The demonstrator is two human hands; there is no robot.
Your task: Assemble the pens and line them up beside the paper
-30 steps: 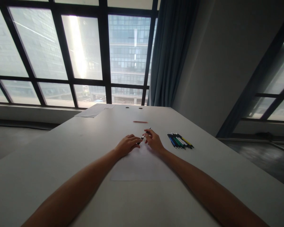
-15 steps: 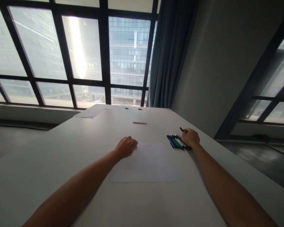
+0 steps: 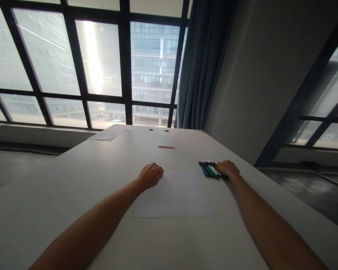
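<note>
A white sheet of paper (image 3: 174, 198) lies flat on the table, with small faint marks near its top edge. My left hand (image 3: 150, 175) rests palm down over the sheet's upper left corner, fingers laid on it and holding nothing. To the right of the paper is a neat row of pens (image 3: 211, 170) with dark, blue, green, white and yellow barrels. At the right end of that row is my right hand (image 3: 228, 168), low against the pens with its fingers together. The black pen seen in its fingers a moment ago is now hidden by the hand.
A salmon-pink pencil or pen (image 3: 166, 147) lies crosswise farther back on the white table (image 3: 115, 232). Loose papers (image 3: 109, 132) sit at the far left corner. Two dark round discs (image 3: 166, 130) are near the far edge. A blue curtain (image 3: 202, 67) hangs beyond it.
My right hand has come down and slightly toward me at the row's right end, and the black pen's raised end has gone from sight. My left hand and the paper stay in place.
</note>
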